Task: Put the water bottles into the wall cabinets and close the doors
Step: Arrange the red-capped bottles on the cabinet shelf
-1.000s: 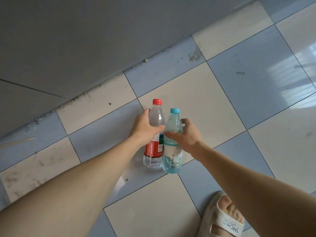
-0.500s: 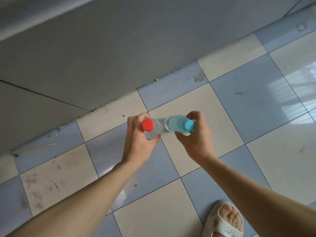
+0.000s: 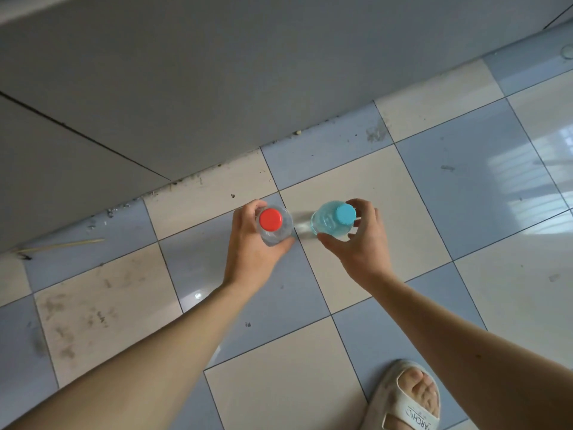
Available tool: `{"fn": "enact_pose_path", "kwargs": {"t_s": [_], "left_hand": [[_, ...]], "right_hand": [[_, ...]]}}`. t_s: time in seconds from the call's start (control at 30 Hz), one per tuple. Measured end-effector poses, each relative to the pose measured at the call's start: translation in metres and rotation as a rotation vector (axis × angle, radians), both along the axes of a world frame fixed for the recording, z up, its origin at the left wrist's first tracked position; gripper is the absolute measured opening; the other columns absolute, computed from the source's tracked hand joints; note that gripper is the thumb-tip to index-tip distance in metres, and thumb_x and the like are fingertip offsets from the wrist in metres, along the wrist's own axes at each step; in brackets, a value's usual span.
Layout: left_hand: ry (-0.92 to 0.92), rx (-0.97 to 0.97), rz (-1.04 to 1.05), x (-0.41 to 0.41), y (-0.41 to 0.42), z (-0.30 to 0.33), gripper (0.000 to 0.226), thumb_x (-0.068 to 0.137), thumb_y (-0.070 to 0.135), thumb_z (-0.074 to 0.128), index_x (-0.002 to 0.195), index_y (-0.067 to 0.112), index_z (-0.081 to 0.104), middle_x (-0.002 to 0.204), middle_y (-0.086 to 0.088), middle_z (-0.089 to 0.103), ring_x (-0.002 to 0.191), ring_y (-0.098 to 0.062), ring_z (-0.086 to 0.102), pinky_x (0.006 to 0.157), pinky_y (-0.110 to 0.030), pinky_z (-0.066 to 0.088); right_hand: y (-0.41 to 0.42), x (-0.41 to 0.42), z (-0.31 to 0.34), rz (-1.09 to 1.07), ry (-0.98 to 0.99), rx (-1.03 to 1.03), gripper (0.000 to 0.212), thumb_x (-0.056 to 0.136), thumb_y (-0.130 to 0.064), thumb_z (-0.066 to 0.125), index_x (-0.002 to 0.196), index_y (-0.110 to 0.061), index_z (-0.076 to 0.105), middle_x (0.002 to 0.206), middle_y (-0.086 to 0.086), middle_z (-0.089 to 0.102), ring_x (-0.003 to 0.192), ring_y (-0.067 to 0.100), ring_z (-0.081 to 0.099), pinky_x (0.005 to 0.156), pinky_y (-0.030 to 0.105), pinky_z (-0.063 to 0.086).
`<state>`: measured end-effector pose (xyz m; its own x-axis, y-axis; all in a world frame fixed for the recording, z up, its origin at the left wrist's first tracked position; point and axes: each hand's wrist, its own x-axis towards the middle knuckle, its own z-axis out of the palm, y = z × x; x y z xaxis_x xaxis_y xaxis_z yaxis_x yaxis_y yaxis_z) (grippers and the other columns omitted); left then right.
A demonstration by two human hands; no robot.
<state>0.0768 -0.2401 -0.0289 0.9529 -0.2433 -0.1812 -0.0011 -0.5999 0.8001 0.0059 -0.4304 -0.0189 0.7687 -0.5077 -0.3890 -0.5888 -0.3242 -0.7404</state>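
Presently left hand [image 3: 257, 252] grasps the red-capped bottle [image 3: 274, 226], right hand [image 3: 361, 243] the blue-capped bottle [image 3: 331, 220], both upright above the floor [image 3: 124, 305]. Likely light, thin-walled, smooth plastic; hold mid-body, gently.

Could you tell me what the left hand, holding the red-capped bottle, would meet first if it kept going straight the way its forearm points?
Probably the grey wall: the left hand points up-frame over the tiled floor, with nothing between, though depth is unclear.
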Motion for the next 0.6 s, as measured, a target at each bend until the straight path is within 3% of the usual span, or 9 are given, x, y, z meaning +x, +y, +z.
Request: {"fn": "enact_pose_path", "kwargs": {"t_s": [0.1,0.17,0.2,0.27,0.33,0.43,0.53,0.6], "left_hand": [[0.125,-0.008,0.05,0.0,0.004,-0.016,0.071,0.064,0.019,0.094,0.123,0.025,0.055,0.122,0.004,0.05,0.109,0.001,0.053,0.095,-0.022,0.048],[0.139,-0.007,0.081,-0.003,0.003,-0.028,0.069,0.065,0.015,0.093,0.126,0.017,0.06,0.119,0.007,0.05,0.118,-0.018,0.055,0.102,-0.04,0.05],[0.131,-0.007,0.093,-0.005,0.001,-0.033,0.067,0.065,0.014,0.093,0.125,0.017,0.062,0.117,0.011,0.049,0.12,-0.022,0.055,0.102,-0.042,0.05],[0.125,-0.039,0.121,-0.005,-0.004,-0.038,0.064,0.064,0.013,0.094,0.117,0.028,0.062,0.117,0.008,0.052,0.118,-0.024,0.057,0.101,-0.038,0.051],[0.163,-0.076,0.143,-0.004,-0.008,-0.04,0.063,0.064,0.014,0.094,0.105,0.042,0.056,0.118,0.0,0.06,0.111,-0.021,0.062,0.093,-0.025,0.051],[0.255,-0.056,0.182,-0.004,-0.011,-0.036,0.053,0.066,0.017,0.094,0.103,0.033,0.059,0.104,0.004,0.07,0.094,-0.015,0.066,0.074,-0.008,0.046],[0.32,-0.022,0.18,-0.011,-0.015,-0.019,0.048,0.068,0.022,0.093,0.106,0.02,0.064,0.096,0.004,0.073,0.089,-0.015,0.069,0.07,-0.016,0.05],[0.346,-0.02,0.166,-0.016,-0.015,-0.002,0.048,0.068,0.023,0.093,0.105,0.022,0.063,0.096,0.006,0.073,0.089,-0.012,0.069,0.07,-0.017,0.051]], "right_hand": [[-0.007,-0.003,-0.019,-0.012,0.116,0.139,0.083,0.071,-0.026,0.093,0.138,-0.025,0.045,0.131,-0.005,0.051,0.117,0.018,0.053,0.1,0.042,0.05],[-0.009,-0.001,-0.031,-0.012,0.165,0.251,0.087,0.071,-0.023,0.093,0.142,-0.028,0.044,0.135,-0.005,0.052,0.12,0.02,0.053,0.103,0.039,0.048],[-0.009,0.001,-0.037,-0.006,0.153,0.293,0.085,0.071,-0.019,0.093,0.142,-0.027,0.046,0.135,-0.002,0.055,0.12,0.02,0.054,0.104,0.038,0.047],[-0.007,0.007,-0.047,-0.015,0.088,0.353,0.074,0.073,-0.008,0.09,0.136,-0.02,0.054,0.126,0.003,0.064,0.113,0.017,0.06,0.099,0.034,0.05],[-0.004,0.012,-0.051,-0.059,0.04,0.419,0.061,0.073,0.0,0.087,0.127,-0.013,0.061,0.113,0.005,0.069,0.1,0.013,0.063,0.09,0.031,0.054],[0.001,0.008,-0.048,-0.118,0.015,0.493,0.054,0.075,0.003,0.085,0.122,-0.009,0.064,0.101,0.001,0.069,0.09,0.01,0.064,0.081,0.025,0.057],[0.009,-0.003,-0.031,-0.157,0.033,0.529,0.052,0.075,0.001,0.086,0.119,-0.016,0.065,0.103,0.0,0.071,0.091,0.01,0.068,0.076,0.021,0.057],[0.012,-0.01,-0.013,-0.15,0.041,0.534,0.048,0.074,-0.001,0.087,0.112,-0.022,0.066,0.1,-0.002,0.072,0.087,0.006,0.069,0.07,0.017,0.055]]}}
